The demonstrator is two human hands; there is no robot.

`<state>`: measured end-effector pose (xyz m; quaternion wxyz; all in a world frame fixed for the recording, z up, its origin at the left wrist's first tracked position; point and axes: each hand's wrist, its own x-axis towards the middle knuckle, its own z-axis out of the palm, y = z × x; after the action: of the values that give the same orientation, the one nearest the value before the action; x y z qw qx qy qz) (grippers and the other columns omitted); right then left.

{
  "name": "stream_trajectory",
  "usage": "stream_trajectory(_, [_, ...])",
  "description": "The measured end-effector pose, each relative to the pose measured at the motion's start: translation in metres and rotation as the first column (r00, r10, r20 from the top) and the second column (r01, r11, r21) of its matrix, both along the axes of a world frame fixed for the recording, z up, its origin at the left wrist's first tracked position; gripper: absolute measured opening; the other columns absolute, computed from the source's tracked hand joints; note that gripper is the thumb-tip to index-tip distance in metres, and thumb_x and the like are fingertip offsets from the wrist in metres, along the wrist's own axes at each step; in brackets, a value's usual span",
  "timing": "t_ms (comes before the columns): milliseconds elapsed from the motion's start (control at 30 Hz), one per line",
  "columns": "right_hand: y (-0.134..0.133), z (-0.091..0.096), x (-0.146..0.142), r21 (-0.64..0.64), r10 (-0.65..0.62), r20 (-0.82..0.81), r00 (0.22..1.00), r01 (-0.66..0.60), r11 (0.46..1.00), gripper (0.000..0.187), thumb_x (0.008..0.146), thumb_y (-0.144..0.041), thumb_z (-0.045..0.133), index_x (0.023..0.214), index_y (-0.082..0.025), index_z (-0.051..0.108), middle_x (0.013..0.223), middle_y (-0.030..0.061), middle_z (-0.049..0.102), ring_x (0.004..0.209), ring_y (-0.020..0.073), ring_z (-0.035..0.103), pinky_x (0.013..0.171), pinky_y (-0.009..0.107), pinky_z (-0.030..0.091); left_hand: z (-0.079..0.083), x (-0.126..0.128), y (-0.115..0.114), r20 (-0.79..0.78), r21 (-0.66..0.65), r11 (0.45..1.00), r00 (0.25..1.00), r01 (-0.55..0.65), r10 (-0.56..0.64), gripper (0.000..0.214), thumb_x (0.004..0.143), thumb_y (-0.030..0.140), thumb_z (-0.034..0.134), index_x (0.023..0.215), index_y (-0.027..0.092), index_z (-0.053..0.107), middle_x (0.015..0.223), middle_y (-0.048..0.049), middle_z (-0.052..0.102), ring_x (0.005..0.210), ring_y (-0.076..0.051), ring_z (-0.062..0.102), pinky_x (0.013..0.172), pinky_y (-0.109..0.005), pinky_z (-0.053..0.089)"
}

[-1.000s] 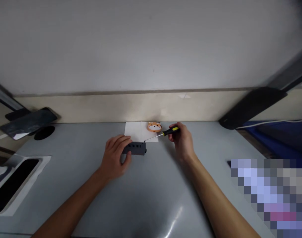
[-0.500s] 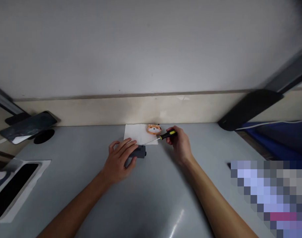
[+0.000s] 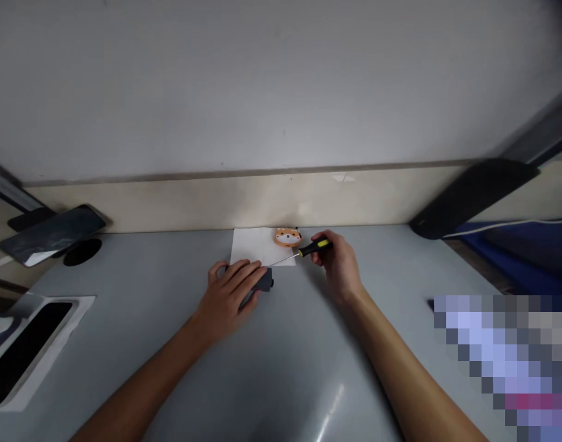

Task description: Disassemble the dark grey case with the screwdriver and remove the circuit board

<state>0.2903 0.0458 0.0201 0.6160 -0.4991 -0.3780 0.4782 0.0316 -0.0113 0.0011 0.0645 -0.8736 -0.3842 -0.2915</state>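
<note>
My left hand lies over a small dark grey box on the grey table, fingers wrapped across its top so that only its right end shows. My right hand grips a screwdriver with a black and yellow handle. Its thin shaft slants down to the left and its tip sits at the top right end of the box. A white paper sheet lies just behind the box, with a small orange animal-face figure on its right corner.
A phone leans on a round black stand at the far left. A white tray with a black inset sits at the left edge. A dark slanted bar and blue cloth are at the right. A low wall runs behind the table.
My left hand has slid further right over the box, covering most of it. The screwdriver tip has stayed at the box's right end, with the right hand shifting only slightly.
</note>
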Motion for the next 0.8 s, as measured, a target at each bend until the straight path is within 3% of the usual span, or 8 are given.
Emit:
stream_trajectory(433, [-0.001, -0.001, -0.004, -0.037, -0.075, -0.065, 0.995, 0.072, 0.997, 0.03, 0.088, -0.046, 0.057, 0.08, -0.019, 0.067, 0.054, -0.0015, 0.053, 0.049, 0.0118, 0.047, 0.047, 0.025, 0.034, 0.008, 0.01, -0.003, -0.066, -0.036, 0.997, 0.996, -0.064, 0.062, 0.04, 0.101, 0.013, 0.048, 0.138, 0.023, 0.057, 0.131, -0.0069, 0.069, 0.113, -0.023, 0.063, 0.106, -0.047, 0.032])
stream_trajectory(800, [0.001, -0.011, -0.008, -0.034, -0.115, -0.01, 0.993, 0.114, 0.993, 0.034, 0.089, -0.05, 0.056, 0.079, -0.019, 0.067, 0.054, -0.0012, 0.054, 0.049, 0.0124, 0.046, 0.047, 0.026, 0.033, 0.007, 0.011, -0.007, -0.027, -0.065, 0.998, 1.0, -0.014, 0.012, 0.042, 0.093, 0.011, 0.055, 0.133, 0.024, 0.059, 0.127, -0.0059, 0.069, 0.114, -0.025, 0.059, 0.105, -0.047, 0.033])
